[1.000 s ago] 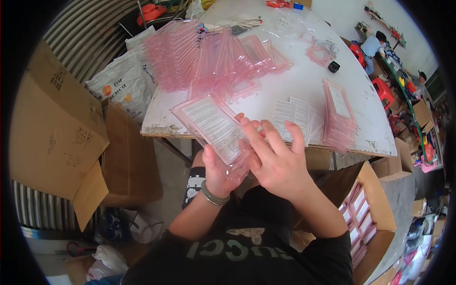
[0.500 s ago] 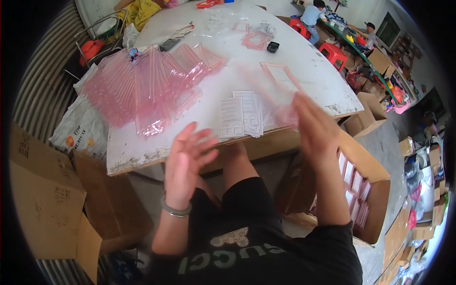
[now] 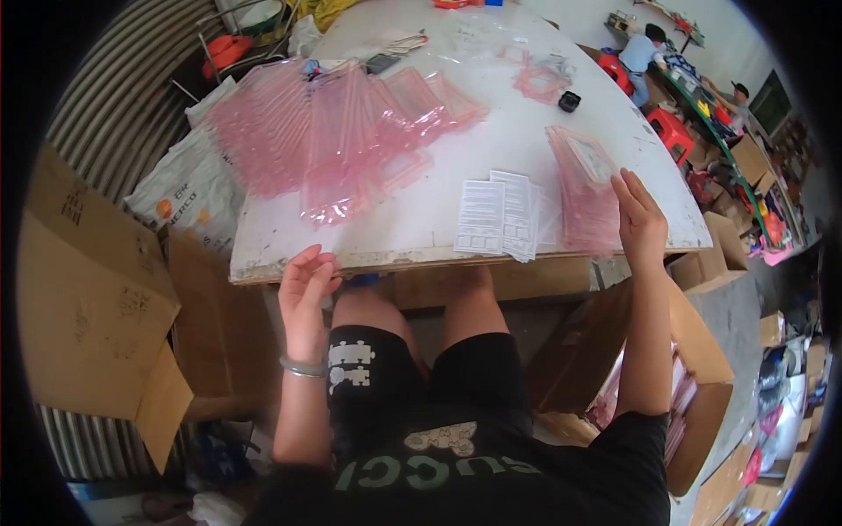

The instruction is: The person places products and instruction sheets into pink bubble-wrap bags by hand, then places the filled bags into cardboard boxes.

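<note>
My right hand point(image 3: 641, 219), its fingers stretched out, is at the right side of a stack of pink-edged clear plastic pouches point(image 3: 588, 206). A printed white card shows through the pouch at the top of that stack. To the left of it lie printed paper cards point(image 3: 480, 217) in overlapping piles by the table's front edge. My left hand point(image 3: 307, 282) hovers at the front edge, fingers loosely bent and apart, with nothing visible in it. Beyond it a large fanned spread of pink pouches point(image 3: 338, 131) covers the left part of the table.
The white table point(image 3: 421, 180) has a worn front edge. A small black object point(image 3: 569, 102) and loose pink plastic pieces point(image 3: 539, 83) lie farther back. Cardboard boxes stand left point(image 3: 88, 289) and right point(image 3: 702, 430), the right one holding filled pouches. Two people sit at another bench.
The blurred pouches by my right hand now lie still in a stack along the cards. My left hand has drawn down and left, away from the cards. The camera view has shifted.
</note>
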